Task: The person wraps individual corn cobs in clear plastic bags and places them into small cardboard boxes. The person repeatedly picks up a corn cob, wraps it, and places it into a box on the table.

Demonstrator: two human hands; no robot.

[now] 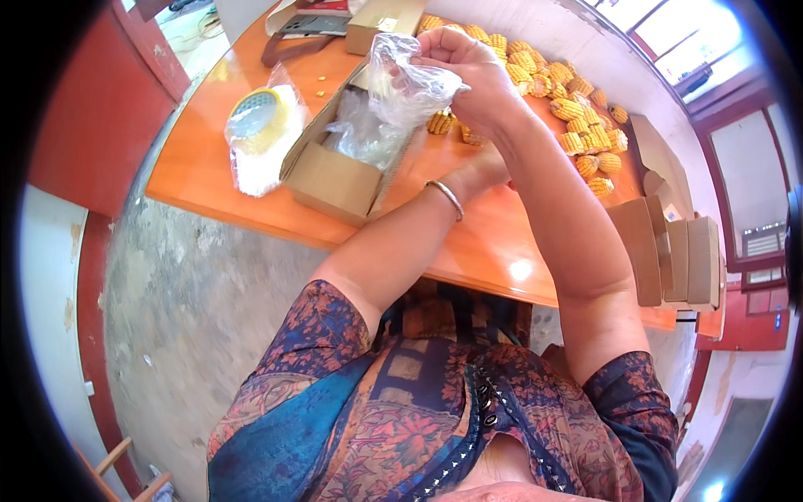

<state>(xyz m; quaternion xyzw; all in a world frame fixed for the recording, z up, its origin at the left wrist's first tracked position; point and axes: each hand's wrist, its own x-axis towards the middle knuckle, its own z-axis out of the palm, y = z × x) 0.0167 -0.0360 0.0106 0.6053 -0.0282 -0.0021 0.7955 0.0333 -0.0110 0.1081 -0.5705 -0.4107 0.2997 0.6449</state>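
Observation:
My right hand (467, 66) grips a crumpled clear plastic bag (408, 88), held up over a long open cardboard box (335, 182). More clear plastic (367, 128) lies inside that box. My left hand (490, 167) reaches across beneath my right forearm, a bangle (448, 197) on its wrist. The forearm covers most of its fingers, so what they hold or touch is hidden. Close to both hands, a few pieces of corn cob (441, 123) lie on the orange table (477, 245).
Many cut corn cobs (586, 128) are heaped along the wall. A tape roll (256, 116) sits on white plastic packaging (266, 169) at left. A small carton (384, 25) and phone (317, 25) lie at the far end. Cardboard boxes (677, 257) stand at right.

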